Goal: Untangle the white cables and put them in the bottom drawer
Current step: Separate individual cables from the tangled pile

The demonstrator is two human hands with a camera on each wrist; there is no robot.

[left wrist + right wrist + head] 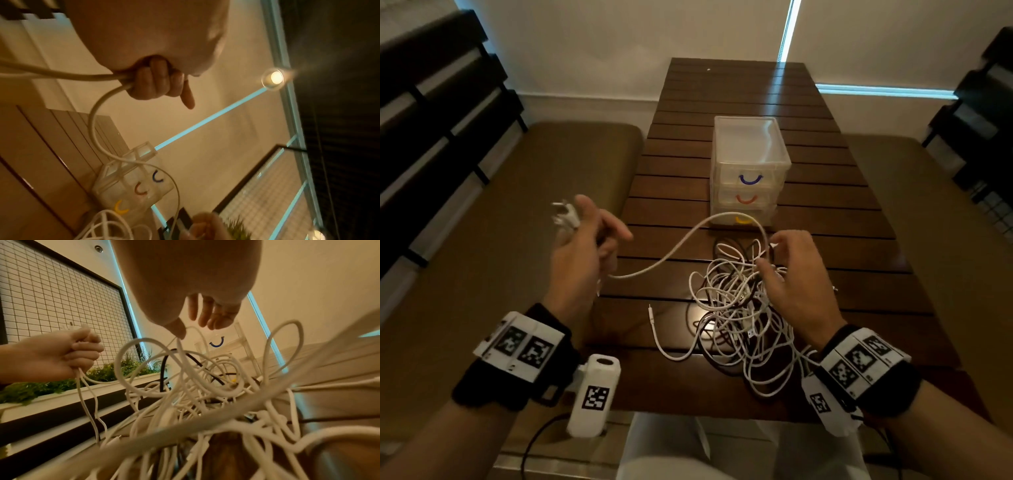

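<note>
The untangling is underway: the left hand [582, 240] clenches a freed white cable [681, 240] off the table's left edge, while the right hand [796, 274] pinches a strand in the tangle [736, 308] near the front edge. One three-drawer unit [748, 171] stands behind, all drawers closed. Next, I'd guess, that strand must be worked clear.
</note>
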